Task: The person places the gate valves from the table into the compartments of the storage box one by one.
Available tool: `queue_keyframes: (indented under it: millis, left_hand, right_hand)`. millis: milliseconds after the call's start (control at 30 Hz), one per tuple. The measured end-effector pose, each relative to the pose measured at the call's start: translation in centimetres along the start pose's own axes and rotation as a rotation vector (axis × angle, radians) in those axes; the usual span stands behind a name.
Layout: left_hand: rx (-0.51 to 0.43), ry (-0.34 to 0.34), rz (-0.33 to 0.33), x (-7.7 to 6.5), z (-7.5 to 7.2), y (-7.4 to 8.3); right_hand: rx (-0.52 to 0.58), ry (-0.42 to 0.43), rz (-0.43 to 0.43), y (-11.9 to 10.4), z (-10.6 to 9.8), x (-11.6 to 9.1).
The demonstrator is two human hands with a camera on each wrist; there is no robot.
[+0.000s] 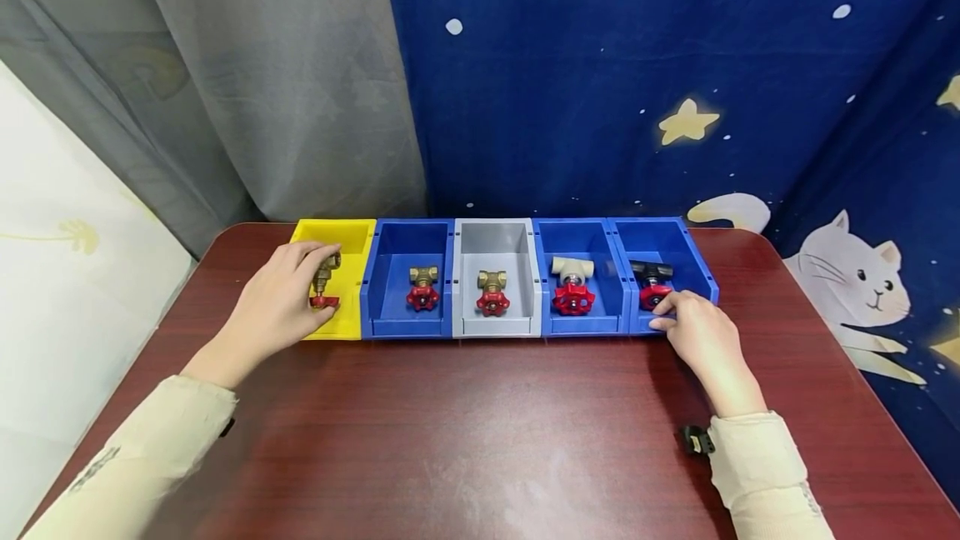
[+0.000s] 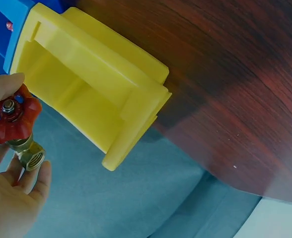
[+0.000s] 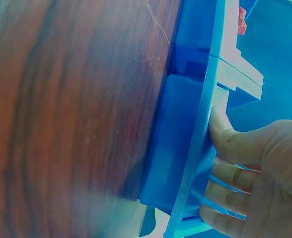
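My left hand (image 1: 281,294) holds a brass valve (image 1: 322,277) with a red handwheel over the yellow bin (image 1: 356,290) at the left end of the row. In the left wrist view, the thumb lies at the red handwheel (image 2: 17,119), with the fingers behind the brass body. My right hand (image 1: 705,336) reaches over the front of the rightmost blue bin (image 1: 645,238), fingers extended. Its fingertips are right at the red handwheel of a black valve (image 1: 652,271) in that bin. The right wrist view shows the thumb at the bin's front lip (image 3: 205,114); the black valve is hidden there.
Between the end bins stand a blue bin (image 1: 401,244) with a brass valve (image 1: 423,275), a grey bin (image 1: 495,240) with another brass valve (image 1: 492,280), and a blue bin (image 1: 573,236) with a cream valve (image 1: 572,268). Curtains (image 1: 600,107) hang behind the dark red table (image 1: 480,415).
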State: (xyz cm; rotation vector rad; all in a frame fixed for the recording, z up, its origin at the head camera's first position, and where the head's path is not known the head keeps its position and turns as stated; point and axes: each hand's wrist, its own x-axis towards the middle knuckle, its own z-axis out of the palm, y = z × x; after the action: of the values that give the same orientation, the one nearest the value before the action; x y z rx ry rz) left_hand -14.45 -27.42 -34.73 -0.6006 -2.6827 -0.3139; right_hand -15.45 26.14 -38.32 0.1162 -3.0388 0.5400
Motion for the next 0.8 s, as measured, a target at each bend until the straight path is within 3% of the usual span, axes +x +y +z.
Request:
queue_keyframes:
  millis: [467, 800]
  left_hand:
    - [0.020, -0.094, -0.011, 1.5, 1.1, -1.5]
    - [0.040, -0.241, -0.074, 2.6, 2.1, -2.7]
  right_hand:
    - [0.001, -0.012, 0.004, -0.2, -0.1, 0.0]
    - [0.002, -0.007, 0.001, -0.1, -0.1, 0.0]
